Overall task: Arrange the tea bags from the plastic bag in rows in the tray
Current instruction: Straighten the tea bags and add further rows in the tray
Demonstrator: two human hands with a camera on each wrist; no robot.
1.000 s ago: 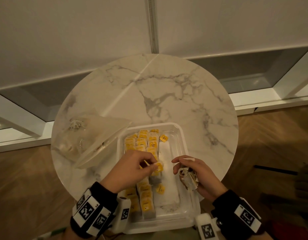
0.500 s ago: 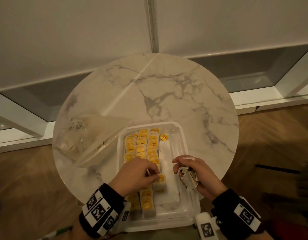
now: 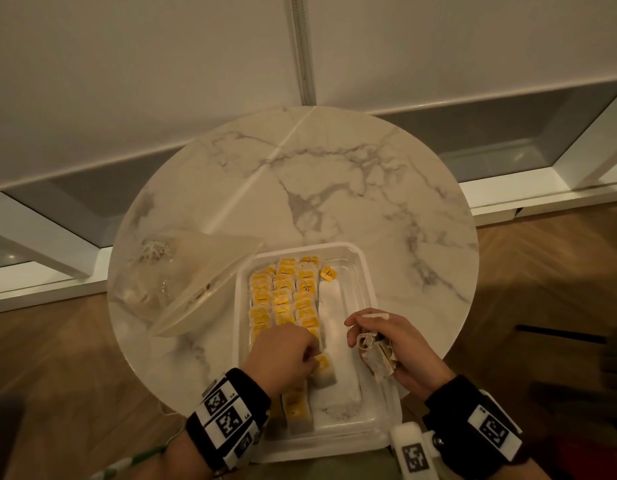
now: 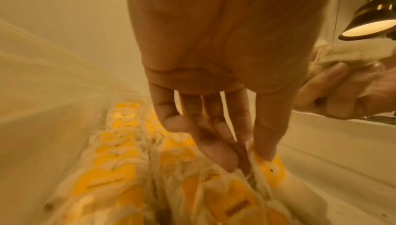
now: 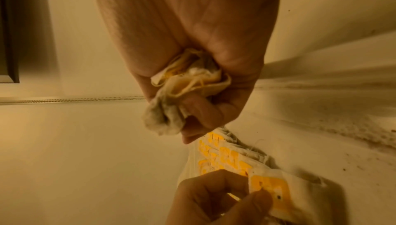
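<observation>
Fingers of the left hand [image 3: 282,351] pinch a tea bag [image 3: 322,370] in the tray [image 3: 365,271]; right hand [image 3: 400,344] clutches a bundle of tea bags [image 3: 374,356]

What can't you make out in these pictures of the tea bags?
- How many tea bags the right hand grips: bunched and finger-covered in head and right wrist views.
- Tag print: too small, head view.
- Plastic bag contents: cloudy film, head view.
- Nearest rows: under the left hand, head view.

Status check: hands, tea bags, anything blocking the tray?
Left hand pinching a tea bag in the tray. Right hand gripping a bunch of tea bags. Nothing blocking.
</observation>
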